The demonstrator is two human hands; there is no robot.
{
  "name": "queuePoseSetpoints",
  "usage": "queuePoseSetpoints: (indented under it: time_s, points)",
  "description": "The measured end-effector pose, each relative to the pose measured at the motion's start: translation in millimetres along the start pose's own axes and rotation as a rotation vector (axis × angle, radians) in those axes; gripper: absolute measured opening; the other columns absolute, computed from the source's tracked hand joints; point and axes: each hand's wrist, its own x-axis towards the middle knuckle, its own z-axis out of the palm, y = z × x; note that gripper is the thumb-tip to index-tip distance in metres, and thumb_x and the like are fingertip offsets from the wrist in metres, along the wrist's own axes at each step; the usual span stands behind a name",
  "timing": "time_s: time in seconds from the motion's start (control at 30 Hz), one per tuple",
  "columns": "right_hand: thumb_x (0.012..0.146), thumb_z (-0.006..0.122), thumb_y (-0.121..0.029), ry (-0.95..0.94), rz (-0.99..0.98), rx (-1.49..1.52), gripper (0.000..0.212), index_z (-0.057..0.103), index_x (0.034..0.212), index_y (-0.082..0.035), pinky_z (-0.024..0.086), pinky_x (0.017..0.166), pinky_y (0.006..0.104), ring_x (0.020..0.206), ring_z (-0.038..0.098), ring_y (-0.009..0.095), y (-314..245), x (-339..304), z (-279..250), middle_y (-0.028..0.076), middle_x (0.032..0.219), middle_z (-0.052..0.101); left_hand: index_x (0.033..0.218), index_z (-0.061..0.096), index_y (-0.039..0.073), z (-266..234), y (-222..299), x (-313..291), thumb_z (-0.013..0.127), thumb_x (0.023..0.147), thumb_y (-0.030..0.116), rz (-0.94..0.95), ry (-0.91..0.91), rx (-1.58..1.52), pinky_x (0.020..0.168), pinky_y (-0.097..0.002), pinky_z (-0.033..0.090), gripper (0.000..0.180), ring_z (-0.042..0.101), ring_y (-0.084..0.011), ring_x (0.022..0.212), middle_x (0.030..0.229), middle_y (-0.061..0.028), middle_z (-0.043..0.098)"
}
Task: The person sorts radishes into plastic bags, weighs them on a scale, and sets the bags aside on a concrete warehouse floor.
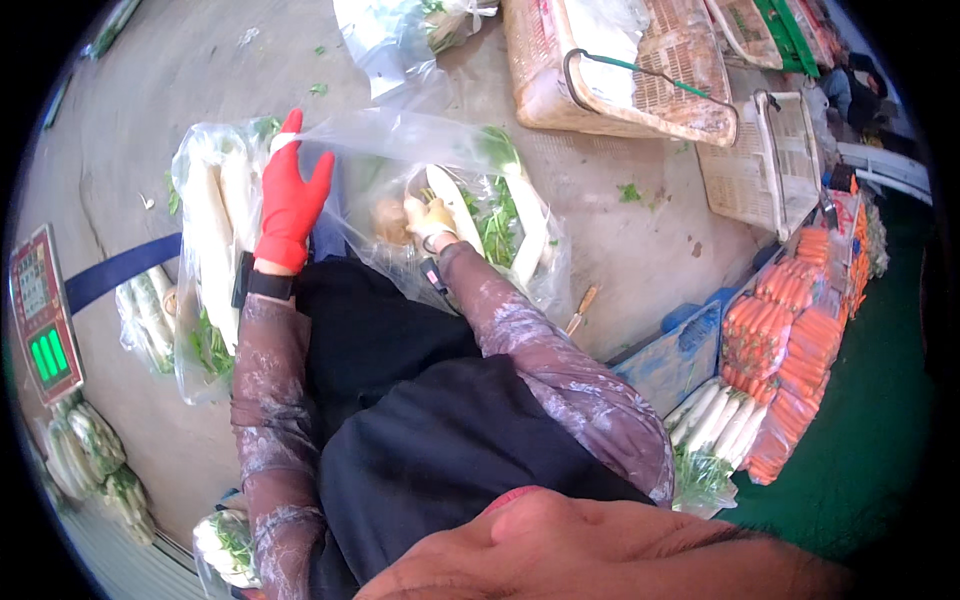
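Note:
My left hand [292,200], in a red glove, has its fingers stretched up and its thumb apart. The edge of a clear plastic bag [390,125] runs across by its fingers. Close on its left, a second clear bag holds long white radishes [205,205]. My right hand [430,220], in a pale yellow glove, is at the bag's mouth with curled fingers. What they hold is hidden. Next to it lie a white radish [456,213] with green leaves [495,220] and a blurred round brownish thing [388,215]. Another white radish [530,225] lies along the bag's right side.
A scale [45,315] with a lit green display stands far left. A knife-like tool [582,308] lies on the floor at the right. Plastic crates [640,110] stand at the upper right. Bagged carrots [790,340] and white radishes [715,420] are stacked at the right.

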Motion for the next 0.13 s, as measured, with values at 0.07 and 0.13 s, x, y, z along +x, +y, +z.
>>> queuePoseSetpoints:
  time_s: [0.07, 0.13]
  points:
    - [0.061, 0.075, -0.036, -0.134, -0.212, -0.068, 0.055, 0.056, 0.102, -0.003, 0.047, 0.081, 0.0385, 0.094, 0.059, 0.034, 16, -11, -15, 0.019, 0.096, 0.062, 0.131, 0.043, 0.002, -3, 2, -1, 0.062, 0.077, 0.011, -0.044, 0.008, -0.031, 0.099, -0.0363, 0.037, 0.058, 0.046, -0.0334, 0.119, 0.128, -0.0204, 0.049]
    - [0.066, 0.071, -0.031, -0.221, -0.589, -0.173, 0.047, 0.057, 0.104, -0.007, 0.048, 0.075, 0.0386, 0.082, 0.060, 0.034, 9, -21, -36, 0.017, 0.086, 0.062, 0.129, 0.044, 0.002, -9, 1, -7, 0.062, 0.078, 0.014, 0.016, 0.036, 0.033, 0.099, -0.0371, 0.036, 0.056, 0.046, -0.0333, 0.119, 0.128, -0.0220, 0.048]
